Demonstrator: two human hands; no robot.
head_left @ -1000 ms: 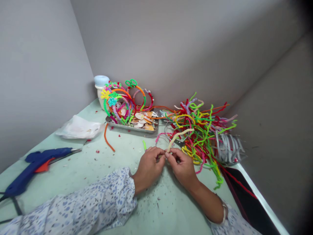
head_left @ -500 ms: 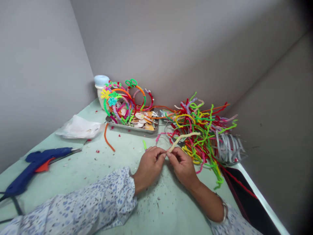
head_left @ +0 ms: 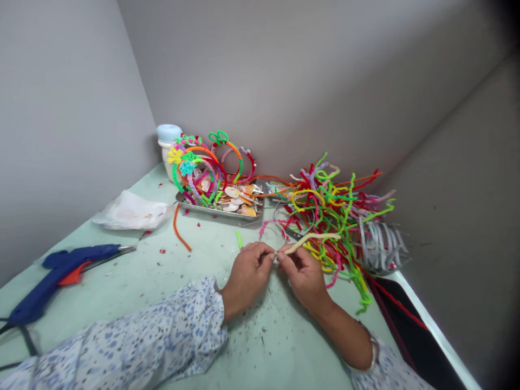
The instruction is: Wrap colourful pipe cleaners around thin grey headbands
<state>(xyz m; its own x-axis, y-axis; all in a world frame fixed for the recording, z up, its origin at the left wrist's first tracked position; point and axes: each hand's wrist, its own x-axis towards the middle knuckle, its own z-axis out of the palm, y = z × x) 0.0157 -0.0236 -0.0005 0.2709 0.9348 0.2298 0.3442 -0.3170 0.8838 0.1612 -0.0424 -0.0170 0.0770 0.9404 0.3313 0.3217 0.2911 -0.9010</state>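
Note:
A cream pipe cleaner (head_left: 314, 236) runs between my two hands over the table, its long free end pointing right. My left hand (head_left: 251, 273) pinches its near end between thumb and forefinger. Right beside it, my right hand (head_left: 303, 273) is closed on the same pipe cleaner, fingertips almost touching the left ones. The tip inside the pinch is mostly hidden. Just behind my right hand lies a tangled heap of coloured pipe cleaners (head_left: 345, 216). A short green piece (head_left: 239, 239) lies behind my left hand.
A metal tray (head_left: 219, 213) holds shells and several decorated headbands (head_left: 203, 162), with a white jar (head_left: 168, 151) behind. A blue glue gun (head_left: 77, 265) and a plastic bag (head_left: 132, 211) lie left. Grey headbands (head_left: 382, 244) and a dark flat object (head_left: 410, 330) are at right.
The free end of the cream pipe cleaner has swung down and to the right, now lying flatter. Both hands stay in almost the same place.

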